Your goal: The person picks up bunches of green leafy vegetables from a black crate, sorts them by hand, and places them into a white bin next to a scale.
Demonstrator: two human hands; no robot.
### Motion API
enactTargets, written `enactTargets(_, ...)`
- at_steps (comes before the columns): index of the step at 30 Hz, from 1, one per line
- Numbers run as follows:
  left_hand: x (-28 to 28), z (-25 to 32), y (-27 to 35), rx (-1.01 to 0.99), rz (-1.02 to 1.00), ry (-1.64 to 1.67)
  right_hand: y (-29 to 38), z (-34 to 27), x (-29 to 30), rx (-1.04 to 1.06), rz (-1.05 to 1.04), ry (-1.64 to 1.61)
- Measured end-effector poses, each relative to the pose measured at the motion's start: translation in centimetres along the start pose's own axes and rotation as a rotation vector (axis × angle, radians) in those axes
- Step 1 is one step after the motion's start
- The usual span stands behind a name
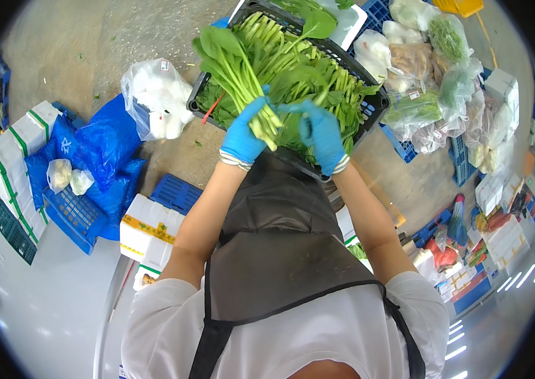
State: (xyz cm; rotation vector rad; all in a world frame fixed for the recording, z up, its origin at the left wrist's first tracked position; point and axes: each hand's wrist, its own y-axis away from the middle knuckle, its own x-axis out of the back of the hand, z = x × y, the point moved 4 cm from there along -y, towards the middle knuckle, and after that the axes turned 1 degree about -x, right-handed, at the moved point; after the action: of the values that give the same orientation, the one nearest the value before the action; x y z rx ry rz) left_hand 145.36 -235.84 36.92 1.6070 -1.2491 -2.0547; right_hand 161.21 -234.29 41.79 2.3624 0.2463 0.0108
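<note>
My left hand (247, 130), in a blue glove, grips a bunch of leafy green vegetables (236, 71) around its lower stalks. The leaves point up and left, and the cut ends come out below the fingers. To its right is my right hand (320, 132), also gloved in blue, its fingers towards the bunch. A blurred leafy stalk (322, 96) shows at these fingers; whether they hold it is unclear. Beneath both hands stands a black plastic crate (375, 102) filled with more green stalks and leaves (343, 87).
A clear bag of white items (157, 97) lies left of the crate. Blue sacks (106, 137) and white foam boxes (9, 163) stand farther left. Bagged vegetables (412, 106) are piled on blue pallets (402, 147) at the right. A taped foam box (146, 232) sits beside my left arm.
</note>
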Motion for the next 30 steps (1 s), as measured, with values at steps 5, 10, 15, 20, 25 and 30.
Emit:
enactTargets(5,-2.9,1.8,0.6,0.06,-0.097,0.231,-2.7,-6.5,4.6,0.151,0.129,0.072)
enactTargets(10,-3.1,2.4,0.8,0.039,-0.116,0.2,-8.1,-9.5,7.7,0.16,0.169,0.609)
enactTargets(15,-2.1,2.2,2.3,-0.031,-0.053,0.08,-9.5,-6.9,3.1,0.381,0.018,0.826)
enactTargets(20,-1.2,2.4,3.0,0.057,-0.077,0.271,-13.7,-5.6,2.6,0.564,-0.066,1.011)
enactTargets(25,-1.8,3.0,3.0,-0.078,0.122,0.022,-8.6,-5.6,-3.5,0.108,-0.275,0.541)
enactTargets(30,0.5,1.5,1.5,-0.064,0.16,-0.192,-3.8,-1.9,-3.1,0.141,-0.122,0.636)
